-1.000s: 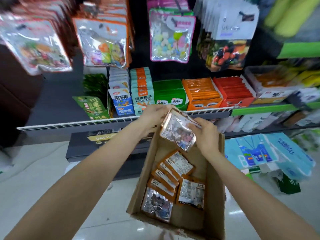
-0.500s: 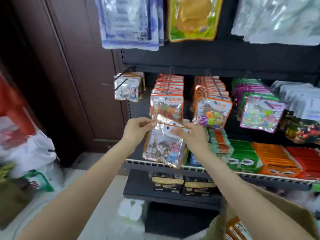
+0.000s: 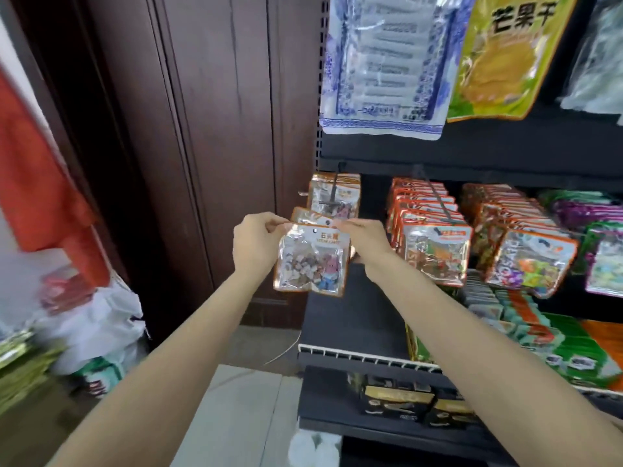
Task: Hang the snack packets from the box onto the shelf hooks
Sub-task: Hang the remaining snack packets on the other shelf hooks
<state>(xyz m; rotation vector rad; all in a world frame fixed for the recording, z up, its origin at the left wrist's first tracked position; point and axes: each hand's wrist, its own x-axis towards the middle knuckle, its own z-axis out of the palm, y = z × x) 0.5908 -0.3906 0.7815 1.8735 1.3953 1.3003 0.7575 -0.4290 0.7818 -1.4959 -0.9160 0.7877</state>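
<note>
Head view: the left hand (image 3: 258, 242) and right hand (image 3: 362, 239) each pinch a top corner of the snack packet (image 3: 312, 261), which hangs upright between the fingers. The hook (image 3: 332, 197) juts out just above them. Risk, I judge: its hang hole missing the tip, should the foil flex.

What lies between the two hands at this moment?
In the head view, the snack packet spans the gap: the left hand and right hand pinch its top corners, just before the leftmost hook.

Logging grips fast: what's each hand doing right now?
Left hand: pinches the candy packet at its top left corner.
Right hand: pinches its top right corner.
</note>
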